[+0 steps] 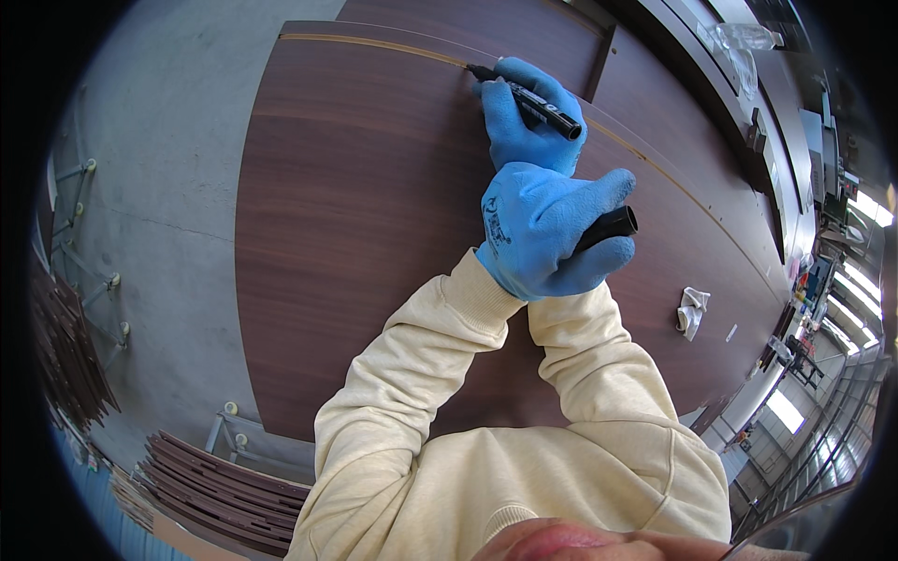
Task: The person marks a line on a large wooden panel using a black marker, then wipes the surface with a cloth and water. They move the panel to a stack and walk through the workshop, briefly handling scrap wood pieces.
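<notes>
A large dark-brown wood-grain panel [355, 187] lies beneath both hands, with a narrow tan line [374, 43] running along its far part. My right hand [535, 140], in a blue coated glove, is closed around a black marker [543, 110]. The marker slants to the left, and its dark tip meets the line or sits just above it. Nearer to me, my left hand [533, 224], gloved the same way, crosses over the right wrist. Its thumb and fingers grip a black marker cap [610, 226], open end to the right.
On the panel's right part lies a crumpled white cloth [692, 313]. A clear plastic bottle [748, 37] rests at the far right among long dark boards. Brown strips [215, 496] are stacked at the lower left, near metal frames with rollers [114, 280].
</notes>
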A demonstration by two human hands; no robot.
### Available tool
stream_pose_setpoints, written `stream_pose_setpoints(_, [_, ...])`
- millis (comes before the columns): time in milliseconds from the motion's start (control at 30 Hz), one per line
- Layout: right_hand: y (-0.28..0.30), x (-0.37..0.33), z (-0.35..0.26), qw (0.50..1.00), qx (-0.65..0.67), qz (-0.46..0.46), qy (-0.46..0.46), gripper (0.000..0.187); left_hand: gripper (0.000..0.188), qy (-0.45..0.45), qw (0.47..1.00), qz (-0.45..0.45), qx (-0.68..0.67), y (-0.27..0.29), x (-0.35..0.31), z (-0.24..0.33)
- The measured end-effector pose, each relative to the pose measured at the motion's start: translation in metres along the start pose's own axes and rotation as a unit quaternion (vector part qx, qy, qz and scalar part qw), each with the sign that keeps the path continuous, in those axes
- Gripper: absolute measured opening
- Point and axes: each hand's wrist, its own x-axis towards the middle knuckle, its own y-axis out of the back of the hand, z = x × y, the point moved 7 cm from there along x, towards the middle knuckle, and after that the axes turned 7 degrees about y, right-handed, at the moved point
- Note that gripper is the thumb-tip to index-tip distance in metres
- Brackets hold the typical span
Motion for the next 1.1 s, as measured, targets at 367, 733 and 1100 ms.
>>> stream_pose_setpoints(367, [0.009,-0.004,-0.006,0.998,0.041,0.05,-0.017,0.026,0.048,-0.044,0.999,-0.005,0.012,-0.005,-0.006,0.005])
stream_pose_setpoints(733, [0.008,-0.002,-0.001,0.999,0.005,0.027,-0.037,0.025,0.048,0.023,0.998,-0.062,0.019,-0.002,-0.003,0.001])
stream_pose_setpoints(1100, [0.007,-0.001,-0.001,0.999,0.003,0.012,-0.036,0.025,0.048,0.003,1.0,-0.02,0.003,-0.004,-0.002,0.001])
